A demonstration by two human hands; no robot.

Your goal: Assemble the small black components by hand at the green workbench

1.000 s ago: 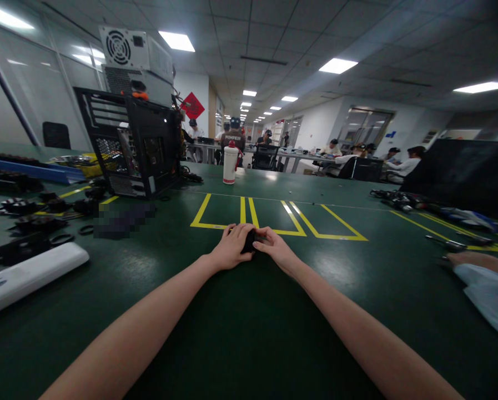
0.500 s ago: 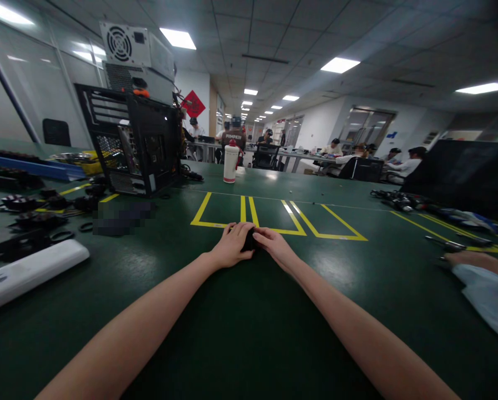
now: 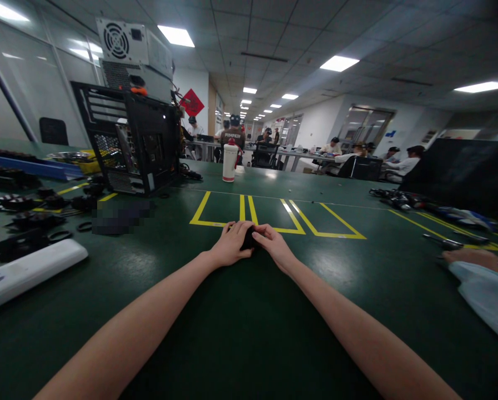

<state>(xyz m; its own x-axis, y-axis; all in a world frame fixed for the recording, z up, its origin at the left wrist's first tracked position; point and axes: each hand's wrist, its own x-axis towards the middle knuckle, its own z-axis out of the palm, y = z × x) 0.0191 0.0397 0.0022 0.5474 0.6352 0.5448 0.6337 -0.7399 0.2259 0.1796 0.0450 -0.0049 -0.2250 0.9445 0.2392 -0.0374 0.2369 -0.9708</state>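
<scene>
Between my two hands, low over the green tabletop (image 3: 249, 311), is a small black rounded object (image 3: 247, 239) whose kind I cannot make out. My left hand (image 3: 232, 243) wraps round its left side, fingers over the top and thumb at the near side. On the other side, my right hand (image 3: 271, 243) pinches its right edge with thumb and fingertips. Much of the object is hidden by the fingers. Just beyond the hands, yellow tape outlines (image 3: 298, 230) mark the table.
At the left stands an open black computer case (image 3: 149, 139) with power supplies (image 3: 124, 41) on top. A white bottle (image 3: 229, 162) stands at the far middle. Black parts (image 3: 28, 222) and a long white device (image 3: 32, 272) lie left. Another person's sleeved arm (image 3: 482, 289) reaches in from the right.
Both hands keep their hold on the black object with almost no movement. The whole view has shifted very slightly.
</scene>
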